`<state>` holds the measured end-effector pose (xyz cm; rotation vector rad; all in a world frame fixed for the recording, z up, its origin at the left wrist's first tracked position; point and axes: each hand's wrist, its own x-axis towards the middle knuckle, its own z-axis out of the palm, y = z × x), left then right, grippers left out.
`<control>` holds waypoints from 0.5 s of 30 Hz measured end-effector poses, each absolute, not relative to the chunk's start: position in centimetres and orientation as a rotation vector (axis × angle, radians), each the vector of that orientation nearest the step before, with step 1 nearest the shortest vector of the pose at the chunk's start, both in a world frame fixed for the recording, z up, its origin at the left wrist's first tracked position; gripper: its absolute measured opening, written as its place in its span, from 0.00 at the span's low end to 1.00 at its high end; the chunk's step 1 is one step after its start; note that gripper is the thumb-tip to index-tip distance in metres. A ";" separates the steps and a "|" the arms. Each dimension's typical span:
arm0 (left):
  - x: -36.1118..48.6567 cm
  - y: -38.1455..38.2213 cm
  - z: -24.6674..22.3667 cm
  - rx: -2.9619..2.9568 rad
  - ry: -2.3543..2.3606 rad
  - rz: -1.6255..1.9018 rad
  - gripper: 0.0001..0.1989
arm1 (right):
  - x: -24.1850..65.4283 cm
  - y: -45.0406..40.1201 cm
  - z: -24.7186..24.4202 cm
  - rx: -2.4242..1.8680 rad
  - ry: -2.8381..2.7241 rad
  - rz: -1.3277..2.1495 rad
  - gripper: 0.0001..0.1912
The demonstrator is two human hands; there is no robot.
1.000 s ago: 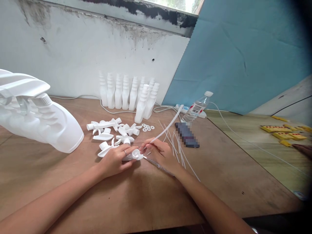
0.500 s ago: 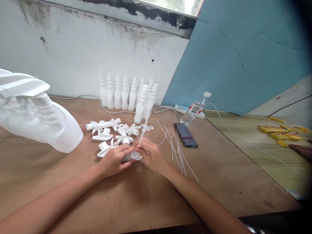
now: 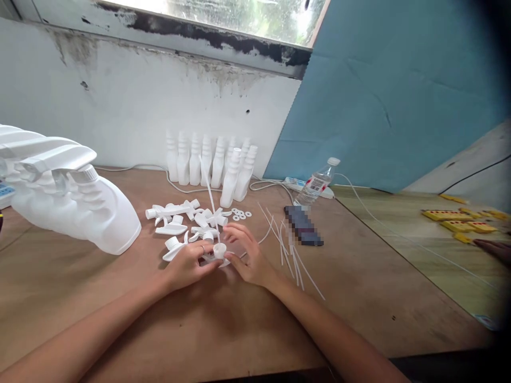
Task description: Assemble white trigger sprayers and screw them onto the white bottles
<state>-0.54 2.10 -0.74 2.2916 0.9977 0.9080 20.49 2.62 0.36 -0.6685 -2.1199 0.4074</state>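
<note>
A brown wooden table [image 3: 207, 330] spreads beneath both arms. At its left stands an overlapping row of white plastic spray bottles [image 3: 115, 223] with trigger tops; near the wall, a group of slim white plastic bottles [image 3: 230, 181] with ridged necks. The left hand [image 3: 187, 266] closes its grip around a white plastic trigger sprayer head [image 3: 219, 251], its round mouth facing up just beyond the thumb and index finger. The right hand [image 3: 253, 260] has a loose grip, fingers spread, thumb beside that mouth; contact is unclear. From the sprayer head rises a thin white plastic tube [image 3: 209, 191], leaning left, in neither grip. Flat white ring washers [image 3: 242, 214] lie beyond.
</note>
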 end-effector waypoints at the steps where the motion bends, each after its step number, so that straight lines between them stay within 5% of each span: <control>1: -0.4 2.1 -0.3 2.210 1.033 0.901 0.13 | 21.0 2.7 0.7 -0.619 -2.217 0.283 0.29; 10: 1.1 5.4 5.0 2.159 0.762 0.805 0.25 | 24.3 3.7 3.9 -0.478 -2.245 -0.412 0.29; 15: 3.5 11.8 6.1 1.963 1.307 1.146 0.25 | 26.7 3.8 10.1 -0.558 -1.784 -0.611 0.24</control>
